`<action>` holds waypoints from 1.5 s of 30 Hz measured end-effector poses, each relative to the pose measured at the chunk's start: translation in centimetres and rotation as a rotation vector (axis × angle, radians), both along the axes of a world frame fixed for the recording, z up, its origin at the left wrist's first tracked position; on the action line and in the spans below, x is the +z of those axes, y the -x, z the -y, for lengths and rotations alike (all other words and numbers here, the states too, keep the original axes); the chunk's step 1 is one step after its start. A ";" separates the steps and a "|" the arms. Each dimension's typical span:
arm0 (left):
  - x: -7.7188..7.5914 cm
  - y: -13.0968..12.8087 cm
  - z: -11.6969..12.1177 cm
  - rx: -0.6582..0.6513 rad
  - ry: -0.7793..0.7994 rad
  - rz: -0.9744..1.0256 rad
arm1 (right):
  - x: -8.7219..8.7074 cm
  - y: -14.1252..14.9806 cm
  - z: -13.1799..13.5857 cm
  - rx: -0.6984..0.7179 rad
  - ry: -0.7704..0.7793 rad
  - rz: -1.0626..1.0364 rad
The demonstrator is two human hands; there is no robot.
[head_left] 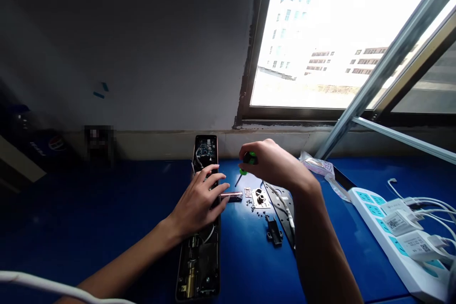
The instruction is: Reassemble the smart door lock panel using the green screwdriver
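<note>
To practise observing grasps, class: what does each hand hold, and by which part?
The right hand holds a green-handled screwdriver by its handle. The left hand lies over an opened electronic door lock; whether it grips anything cannot be told.

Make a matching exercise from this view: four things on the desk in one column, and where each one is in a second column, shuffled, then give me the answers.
Things:
1. Green-handled screwdriver
2. Open black device casing with circuit board
3. White power strip
4. Metal plate with two dark knobs

Places:
A. Among small loose screws on the blue desk
B. Under the left hand
C. Gripped in the right hand
D. At the far right, with white plugs in its sockets

Pairs: 1-C, 2-B, 3-D, 4-A
</note>
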State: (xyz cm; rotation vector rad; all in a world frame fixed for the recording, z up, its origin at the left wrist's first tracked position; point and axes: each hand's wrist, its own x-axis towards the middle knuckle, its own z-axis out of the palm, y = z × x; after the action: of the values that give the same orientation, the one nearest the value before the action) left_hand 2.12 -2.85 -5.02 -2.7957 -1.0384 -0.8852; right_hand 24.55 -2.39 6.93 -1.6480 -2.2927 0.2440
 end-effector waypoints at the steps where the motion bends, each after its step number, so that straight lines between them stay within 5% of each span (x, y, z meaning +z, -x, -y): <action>1: -0.4 0.5 0.3 0.019 0.002 0.007 | -0.6 0.7 0.0 -0.018 -0.007 0.006; 7: -1.3 2.1 0.9 0.043 0.073 0.091 | -6.1 2.7 1.3 -0.130 0.018 0.076; 12: -1.5 2.9 1.1 0.052 0.089 0.202 | -10.9 3.7 2.7 -0.034 0.142 0.085; 16: -2.1 4.0 1.2 0.040 0.068 0.208 | -12.9 4.3 2.9 0.029 0.145 0.060; 23: -2.5 4.6 0.9 0.001 0.027 0.200 | -13.2 2.7 2.6 0.048 0.080 0.020; 29: -2.4 4.3 0.9 -0.022 -0.062 0.256 | -12.3 2.2 2.3 -0.039 -0.160 -0.064; 36: -2.7 4.5 0.5 0.031 -0.104 0.317 | -13.5 2.8 2.1 0.183 -0.342 -0.180; 45: -2.9 4.5 0.2 0.030 -0.069 0.332 | -14.4 4.0 2.5 0.319 -0.361 -0.227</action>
State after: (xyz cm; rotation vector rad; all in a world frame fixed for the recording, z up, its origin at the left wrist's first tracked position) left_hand -2.42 -3.08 -7.91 -2.6259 -1.0560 -1.3865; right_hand 20.56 -4.85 -7.49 -1.0256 -2.2525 0.0737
